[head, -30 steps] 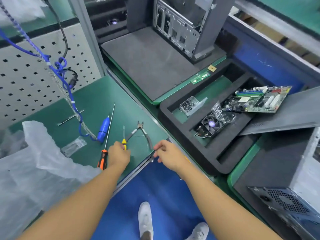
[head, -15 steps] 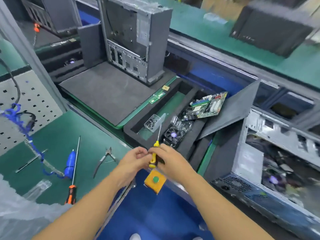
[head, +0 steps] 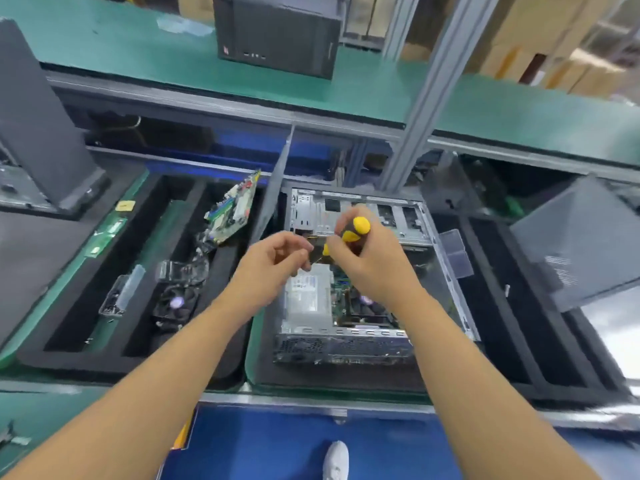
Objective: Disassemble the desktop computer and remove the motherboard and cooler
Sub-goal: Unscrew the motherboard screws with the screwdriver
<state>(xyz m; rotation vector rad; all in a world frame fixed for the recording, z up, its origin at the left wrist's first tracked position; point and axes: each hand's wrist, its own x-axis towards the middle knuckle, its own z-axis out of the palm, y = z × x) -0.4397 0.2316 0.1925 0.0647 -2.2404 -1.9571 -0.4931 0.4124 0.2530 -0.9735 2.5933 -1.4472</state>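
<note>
Screwdriver poised over the open desktop computer.

At the left of the frame a foam tray (head: 104, 365) holds a loose motherboard (head: 235, 213), a cooler (head: 176, 301) and a screw box (head: 119, 296). At centre the left hand (head: 273, 258) curls its fingers at the tool's shaft; through the blur I cannot tell if it pinches it. The right hand (head: 370, 261) is clenched round the yellow handle of the screwdriver (head: 355, 228). Under both hands the desktop computer (head: 304, 299) lies open on the surface, its own board and fan not yet out and partly hidden by the right wrist. A slipping tip could gouge that board, and a freed screw could drop among the parts. The leaning side panel (head: 273, 202) crowds the left edge, and a second tray (head: 512, 341) lies to the right.
</note>
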